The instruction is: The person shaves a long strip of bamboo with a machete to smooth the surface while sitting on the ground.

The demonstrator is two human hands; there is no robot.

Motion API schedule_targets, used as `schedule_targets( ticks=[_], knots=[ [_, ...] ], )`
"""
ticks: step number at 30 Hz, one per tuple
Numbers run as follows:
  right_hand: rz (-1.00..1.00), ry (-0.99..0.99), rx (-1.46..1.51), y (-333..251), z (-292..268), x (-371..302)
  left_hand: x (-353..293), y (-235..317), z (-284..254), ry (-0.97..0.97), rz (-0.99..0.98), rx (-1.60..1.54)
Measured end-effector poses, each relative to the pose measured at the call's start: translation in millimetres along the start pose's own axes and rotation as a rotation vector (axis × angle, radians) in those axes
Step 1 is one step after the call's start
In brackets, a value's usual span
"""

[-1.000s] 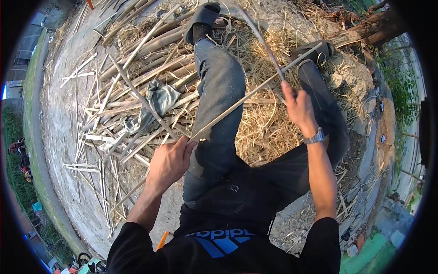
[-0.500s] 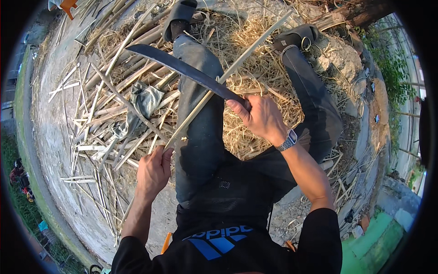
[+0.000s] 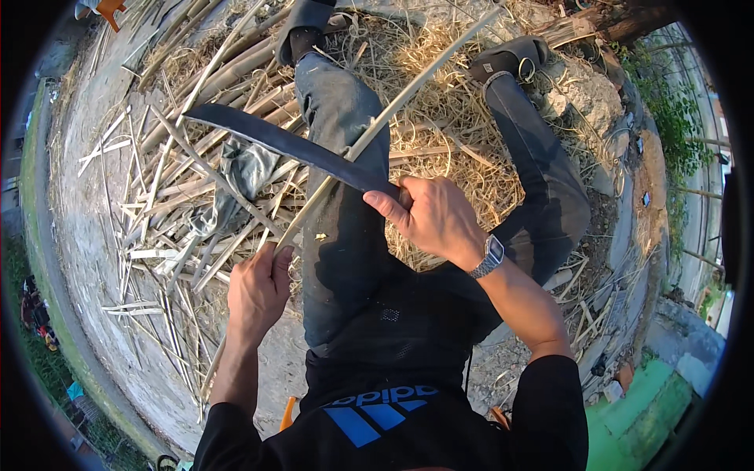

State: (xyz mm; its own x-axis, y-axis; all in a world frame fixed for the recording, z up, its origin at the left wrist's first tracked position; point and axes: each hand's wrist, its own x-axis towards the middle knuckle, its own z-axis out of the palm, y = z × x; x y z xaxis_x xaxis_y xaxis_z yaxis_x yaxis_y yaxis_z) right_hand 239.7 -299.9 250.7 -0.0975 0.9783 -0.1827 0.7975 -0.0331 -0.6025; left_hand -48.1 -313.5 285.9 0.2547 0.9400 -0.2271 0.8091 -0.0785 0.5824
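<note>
A machete (image 3: 283, 144) with a long dark blade is gripped at its handle by my right hand (image 3: 438, 216), which has a metal watch on its wrist. The blade points to the far left and crosses over a pale bamboo strip (image 3: 420, 83), touching or nearly touching it. That strip runs slantwise across my left thigh toward the far right. Its near end is pinched between the thumb and fingers of my left hand (image 3: 260, 284). The machete's handle is mostly hidden inside my right fist.
Several split bamboo pieces (image 3: 169, 196) lie heaped on the ground at my left, with a crumpled grey-green cloth (image 3: 250, 168) on them. Curly shavings (image 3: 455, 169) cover the ground between my legs. A rock (image 3: 585, 98) lies beyond my right foot.
My right hand has drawn the machete nearer and to the left along the strip. My left hand has shifted slightly left, still pinching the strip's near end.
</note>
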Motion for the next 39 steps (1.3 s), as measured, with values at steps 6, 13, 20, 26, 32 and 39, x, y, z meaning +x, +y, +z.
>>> schedule_targets(
  ticks=[6, 13, 20, 26, 32, 39],
  knots=[
    [-0.036, 0.036, -0.032, 28, 1, -8, -10, -13, -9, -0.021, 0.058, 0.108],
    [0.146, 0.092, 0.262, 66, -27, 14, -11, -9, -9, -0.048, 0.044, 0.155],
    [-0.027, 0.145, 0.053, 54, 7, -4, -35, -44, -17, -0.147, -0.003, -0.03],
    [0.152, 0.127, 0.265, 70, -21, 8, -32, -27, 1, -0.048, 0.054, 0.063],
    [-0.022, 0.057, -0.058, 41, 21, -27, -60, -74, -10, -0.046, 0.141, 0.056],
    [0.257, 0.262, 0.259, 115, -31, 22, -65, -81, -27, -0.026, 0.04, 0.123]
  ],
)
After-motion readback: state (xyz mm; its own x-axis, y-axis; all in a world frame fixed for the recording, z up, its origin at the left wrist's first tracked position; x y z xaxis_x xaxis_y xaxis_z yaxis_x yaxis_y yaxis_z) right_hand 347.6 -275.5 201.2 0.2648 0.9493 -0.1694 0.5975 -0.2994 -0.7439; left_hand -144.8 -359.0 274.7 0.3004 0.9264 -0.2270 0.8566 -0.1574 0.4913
